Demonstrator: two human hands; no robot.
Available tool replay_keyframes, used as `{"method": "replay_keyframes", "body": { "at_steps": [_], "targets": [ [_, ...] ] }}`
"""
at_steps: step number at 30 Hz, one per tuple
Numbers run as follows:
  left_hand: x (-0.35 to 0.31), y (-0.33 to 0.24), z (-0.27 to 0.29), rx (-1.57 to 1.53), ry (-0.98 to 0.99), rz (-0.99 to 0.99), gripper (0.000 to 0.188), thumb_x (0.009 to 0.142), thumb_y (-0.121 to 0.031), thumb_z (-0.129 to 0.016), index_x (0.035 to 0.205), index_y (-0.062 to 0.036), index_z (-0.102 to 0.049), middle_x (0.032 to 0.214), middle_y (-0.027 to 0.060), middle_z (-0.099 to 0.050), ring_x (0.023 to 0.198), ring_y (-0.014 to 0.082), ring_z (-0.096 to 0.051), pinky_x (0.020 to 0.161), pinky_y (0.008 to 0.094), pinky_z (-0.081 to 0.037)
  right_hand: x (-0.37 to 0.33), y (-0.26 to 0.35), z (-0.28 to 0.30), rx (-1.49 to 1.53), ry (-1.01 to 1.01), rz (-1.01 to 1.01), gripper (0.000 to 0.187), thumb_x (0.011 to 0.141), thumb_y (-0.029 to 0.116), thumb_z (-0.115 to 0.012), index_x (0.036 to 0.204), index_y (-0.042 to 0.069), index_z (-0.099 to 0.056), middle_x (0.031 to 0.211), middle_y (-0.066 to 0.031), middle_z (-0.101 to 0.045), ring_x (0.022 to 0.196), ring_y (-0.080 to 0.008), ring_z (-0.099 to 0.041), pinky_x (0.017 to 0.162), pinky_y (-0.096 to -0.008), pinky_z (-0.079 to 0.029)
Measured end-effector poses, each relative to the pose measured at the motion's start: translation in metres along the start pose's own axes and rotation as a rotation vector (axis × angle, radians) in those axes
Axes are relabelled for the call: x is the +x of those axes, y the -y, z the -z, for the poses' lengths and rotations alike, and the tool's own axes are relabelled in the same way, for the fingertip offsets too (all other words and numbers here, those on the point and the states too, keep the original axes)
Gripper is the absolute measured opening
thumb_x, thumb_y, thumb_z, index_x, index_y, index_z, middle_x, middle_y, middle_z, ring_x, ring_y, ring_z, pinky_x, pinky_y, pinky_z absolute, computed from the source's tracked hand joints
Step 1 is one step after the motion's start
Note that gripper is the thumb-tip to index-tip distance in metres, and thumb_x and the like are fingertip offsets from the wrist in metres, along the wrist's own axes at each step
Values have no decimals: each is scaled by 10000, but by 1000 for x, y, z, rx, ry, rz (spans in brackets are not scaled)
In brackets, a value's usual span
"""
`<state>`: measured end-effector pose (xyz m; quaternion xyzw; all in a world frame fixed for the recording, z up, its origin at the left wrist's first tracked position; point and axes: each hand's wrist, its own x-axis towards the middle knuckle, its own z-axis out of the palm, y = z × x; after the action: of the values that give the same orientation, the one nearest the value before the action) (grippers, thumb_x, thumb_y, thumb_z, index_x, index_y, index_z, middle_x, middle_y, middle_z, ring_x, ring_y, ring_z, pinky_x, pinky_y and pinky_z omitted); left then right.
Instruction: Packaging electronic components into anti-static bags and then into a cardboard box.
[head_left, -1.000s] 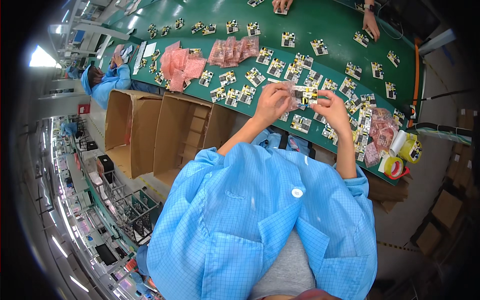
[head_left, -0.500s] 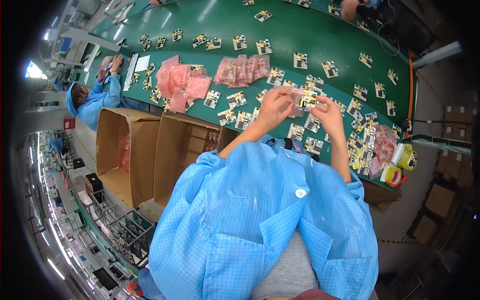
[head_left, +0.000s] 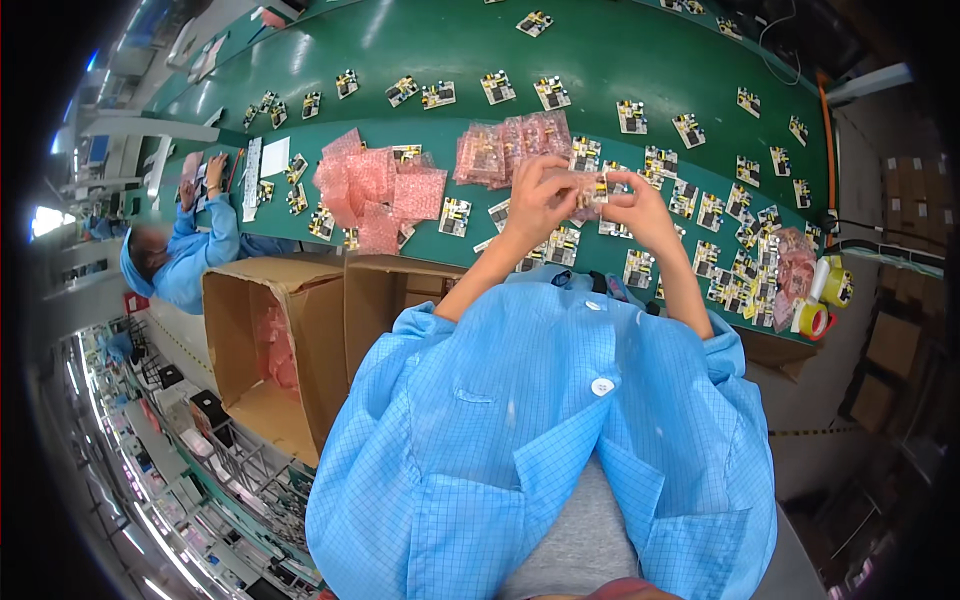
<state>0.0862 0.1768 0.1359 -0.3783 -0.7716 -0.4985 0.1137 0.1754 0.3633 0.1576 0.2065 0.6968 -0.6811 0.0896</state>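
Between my two hands, above the near part of the green table, is a small circuit board with a pink bubble-wrap bag around part of it. My left hand pinches the bag, its fingers bent. My right hand grips the board's right edge between thumb and fingers; the fingers hide much of the board. Just beyond my left hand lies a row of bagged boards in pink bubble wrap. Farther left is a loose pile of flat pink bubble bags. Several bare circuit boards lie under and around my hands.
More boards are spread across the far half of the table. At the right end are clustered boards, pink wrap and yellow tape rolls. Open cardboard boxes stand along the near left edge. A co-worker in blue sits farther left.
Both hands have shifted left over the table, nearer the row of bagged boards. Less of the held board shows between the fingers now. The whole view has turned slightly.
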Motion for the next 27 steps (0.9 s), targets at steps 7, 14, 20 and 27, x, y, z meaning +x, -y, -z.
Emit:
{"method": "replay_keyframes", "body": {
  "at_steps": [7, 14, 20, 27],
  "targets": [
    [-6, 14, 20, 99, 26, 146, 149, 684, -173, -772, 823, -193, -724, 1256, 8, -546, 1300, 325, -334, 1051, 491, -202, 6, 2, -37, 161, -144, -86, 593, 812, 77, -716, 1332, 37, -434, 949, -84, -711, 722, -45, -590, 523, -188, -395],
    [-9, 26, 38, 103, 109, 144, 151, 688, -187, -790, 825, -202, -730, 1365, 3, -490, 1363, 332, -239, 1075, 492, -162, 11, 8, -59, 71, -75, -174, 611, 816, 113, -720, 1341, 48, -414, 971, -66, -714, 646, -24, -555, 467, -168, -328],
    [-7, 32, 48, 98, 99, 176, 95, 706, -219, -771, 793, -199, -737, 1333, 30, -507, 1352, 369, -265, 1070, 513, -199, 17, -1, -84, 306, -168, -64, 569, 850, 57, -675, 1345, -1, -399, 876, -32, -689, 540, -16, -482, 435, -169, -326],
    [9, 30, 105, -754, -281, 449, 255, 901, -138, -618, 1142, -53, -608, 1359, 154, -477, 1305, 266, -412, 995, 401, -423, 9, 3, -88, 511, -56, -18, 655, 844, 40, -662, 1414, 12, -341, 828, -17, -620, 531, -18, -405, 466, -186, -328]
  ]
}}
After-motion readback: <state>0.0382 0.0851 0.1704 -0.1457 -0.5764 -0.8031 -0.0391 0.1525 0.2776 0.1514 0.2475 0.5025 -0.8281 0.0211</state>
